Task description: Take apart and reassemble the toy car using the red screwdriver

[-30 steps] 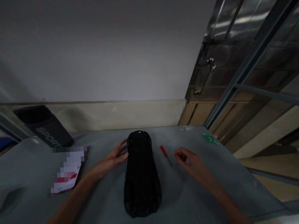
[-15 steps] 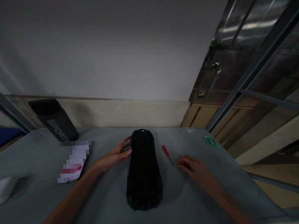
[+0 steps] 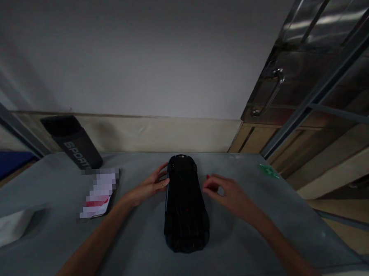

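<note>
A smooth white block-like object (image 3: 10,227) lies at the left edge of the grey tabletop (image 3: 140,247). To its right, on the far side, a black cylindrical bottle lettered "SPORT" (image 3: 76,145) stands beside a dark-edged phone with a blurred-out screen (image 3: 99,196). The left hand (image 3: 152,185) has its fingers and thumb against the left side of a long black car-shaped body (image 3: 186,204) in the middle; I cannot tell whether they grip it. Just right of the body, a small red handle end (image 3: 208,176) shows beyond the right hand (image 3: 226,191), whose fingers are narrow, thumb and forefinger tips drawn close; whether they pinch anything cannot be told. Far right lies a crumpled green plastic packet (image 3: 269,170).
</note>
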Demonstrator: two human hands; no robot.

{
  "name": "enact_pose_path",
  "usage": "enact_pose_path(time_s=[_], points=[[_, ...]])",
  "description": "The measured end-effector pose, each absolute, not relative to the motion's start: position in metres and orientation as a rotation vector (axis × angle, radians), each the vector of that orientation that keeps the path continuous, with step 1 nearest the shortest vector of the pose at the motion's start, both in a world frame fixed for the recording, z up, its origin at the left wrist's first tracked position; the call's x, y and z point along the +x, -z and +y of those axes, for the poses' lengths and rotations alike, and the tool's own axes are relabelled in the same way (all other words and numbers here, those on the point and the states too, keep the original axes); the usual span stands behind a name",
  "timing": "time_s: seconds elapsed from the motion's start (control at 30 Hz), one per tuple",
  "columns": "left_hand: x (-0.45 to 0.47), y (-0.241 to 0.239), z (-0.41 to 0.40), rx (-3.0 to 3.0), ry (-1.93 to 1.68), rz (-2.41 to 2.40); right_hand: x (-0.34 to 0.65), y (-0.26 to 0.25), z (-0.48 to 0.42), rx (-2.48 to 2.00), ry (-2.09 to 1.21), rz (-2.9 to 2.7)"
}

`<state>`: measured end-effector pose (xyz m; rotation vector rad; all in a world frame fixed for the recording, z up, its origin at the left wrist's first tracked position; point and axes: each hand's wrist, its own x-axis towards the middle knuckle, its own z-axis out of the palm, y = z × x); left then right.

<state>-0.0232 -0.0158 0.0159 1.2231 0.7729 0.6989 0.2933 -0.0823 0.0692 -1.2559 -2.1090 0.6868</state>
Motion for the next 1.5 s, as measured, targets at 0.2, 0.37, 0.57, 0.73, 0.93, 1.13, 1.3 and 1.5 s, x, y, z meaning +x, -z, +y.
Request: enact_pose_path(time_s=[0.2,0.37,0.57,0.73,0.93,1.13,1.3,1.5], points=[[-0.021,-0.015,-0.015,1.181,-0.708,0.723,0.216,-0.087,-0.057,-1.016,-0.7,-2.253],[-0.021,-0.012,-0.014,1.19,-0.722,0.652,0.2,-0.089,-0.046,-0.999,-0.498,-2.416],[-0.022,-0.007,-0.011,1.211,-0.715,0.637,0.201,-0.085,-0.047,-0.974,-0.371,-2.461],[-0.023,-0.008,-0.011,1.204,-0.705,0.638,0.199,-0.084,-0.049,-0.983,-0.311,-2.488],[-0.022,-0.012,-0.013,1.188,-0.711,0.641,0.2,-0.082,-0.051,-0.983,-0.255,-2.499],[-0.022,-0.013,-0.013,1.175,-0.707,0.653,0.208,-0.08,-0.048,-0.951,-0.443,-2.372],[-0.021,-0.019,-0.017,1.141,-0.705,0.705,0.245,-0.079,-0.041,-1.073,-0.533,-2.13],[-0.023,-0.026,-0.018,1.212,-0.656,0.716,0.316,-0.046,-0.027,-1.54,-0.414,-2.072]])
